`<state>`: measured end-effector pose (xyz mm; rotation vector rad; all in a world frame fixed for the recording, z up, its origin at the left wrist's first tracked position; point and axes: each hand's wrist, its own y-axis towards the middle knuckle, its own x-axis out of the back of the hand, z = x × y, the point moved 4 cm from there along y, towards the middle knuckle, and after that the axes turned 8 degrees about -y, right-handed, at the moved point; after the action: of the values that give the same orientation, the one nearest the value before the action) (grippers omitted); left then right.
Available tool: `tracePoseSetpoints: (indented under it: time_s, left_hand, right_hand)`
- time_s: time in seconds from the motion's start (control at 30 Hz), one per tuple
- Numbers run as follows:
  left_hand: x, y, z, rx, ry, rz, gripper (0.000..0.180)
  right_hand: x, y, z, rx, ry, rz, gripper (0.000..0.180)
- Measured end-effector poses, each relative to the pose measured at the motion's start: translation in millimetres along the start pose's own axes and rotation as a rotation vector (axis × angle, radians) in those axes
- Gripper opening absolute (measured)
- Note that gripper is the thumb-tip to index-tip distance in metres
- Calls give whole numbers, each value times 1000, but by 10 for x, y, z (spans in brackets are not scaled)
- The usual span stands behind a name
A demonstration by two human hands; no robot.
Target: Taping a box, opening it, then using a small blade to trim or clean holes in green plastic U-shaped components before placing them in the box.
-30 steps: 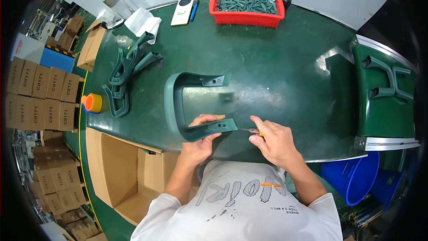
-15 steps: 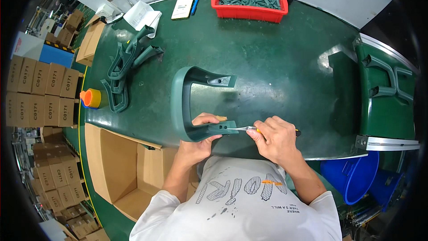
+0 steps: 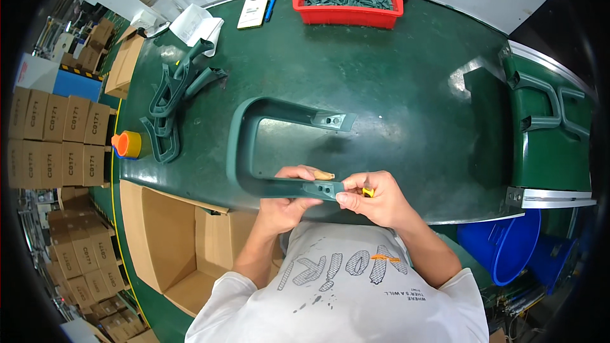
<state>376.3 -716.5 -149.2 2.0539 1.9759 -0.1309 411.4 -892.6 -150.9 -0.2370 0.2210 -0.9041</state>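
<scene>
A dark green U-shaped plastic part (image 3: pixel 240 146) lies over the middle of the green worktable, with its two arms pointing right. My left hand (image 3: pixel 283 213) is closed round its nearer arm, with fingers on the far side and the thumb on the near side; a tan covering wraps one fingertip. At the end of that arm, thumb and fingers of my right hand (image 3: pixel 384 200) touch the tip. A yellow bit of a craft knife (image 3: pixel 368 192) shows between the fingers of this closed hand. Its blade is hidden now.
A red bin (image 3: pixel 348 18) of small green pieces stands at the back. More green parts (image 3: pixel 168 98) are piled at left, near an orange-yellow tape roll (image 3: pixel 129 144). An open carton (image 3: pixel 159 235) stands front left, blue bins (image 3: pixel 502 251) front right.
My right hand has moved slightly left onto the arm's tip, and the blade seen before is out of sight. The U-shaped part has turned a little, its far arm reaching further right.
</scene>
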Motion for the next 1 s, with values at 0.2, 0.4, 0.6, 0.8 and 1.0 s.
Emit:
tracePoseSetpoints:
  time_s: [0.2,0.4,0.6,0.8,1.0]
  left_hand:
    - [56,40,-44,-187,24,-46,44]
    - [184,38,-92,-233,-25,-123,43]
    - [168,27,-96,-230,-79,-125,44]
    - [150,21,-121,-247,-92,-110,42]
    - [134,8,-127,-233,-104,-94,41]
  right_hand:
    - [-35,-20,65,325,-263,-79,28]
    - [43,-151,92,442,-423,-245,25]
    - [1,-183,103,536,-493,-265,22]
    - [-6,-174,102,552,-517,-245,21]
    - [-14,-160,105,580,-551,-241,19]
